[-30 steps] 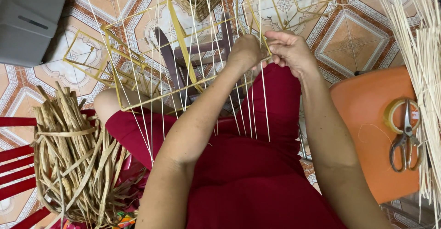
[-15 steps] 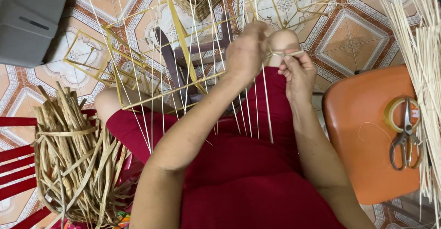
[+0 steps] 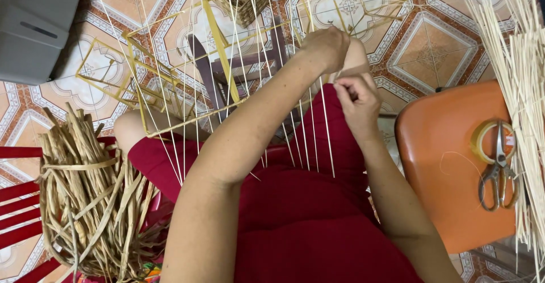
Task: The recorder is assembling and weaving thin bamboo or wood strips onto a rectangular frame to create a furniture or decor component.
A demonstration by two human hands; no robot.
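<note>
Pinching a strand with my right hand (image 3: 356, 102), left hand (image 3: 325, 47) gripping the frame (image 3: 170, 98), I risked snapping it by tugging hard.

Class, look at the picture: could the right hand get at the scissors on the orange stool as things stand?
Probably yes. The scissors lie in the open on the orange stool, on the same side as the right hand, with nothing between. The hand is busy pinching a strand, though.

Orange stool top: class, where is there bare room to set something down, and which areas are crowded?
The orange stool is bare on its left half, between the right hand and the scissors lying on a tape roll. Crowded: the thin reeds along its right edge, and the strip bundle on the red chair.
</note>
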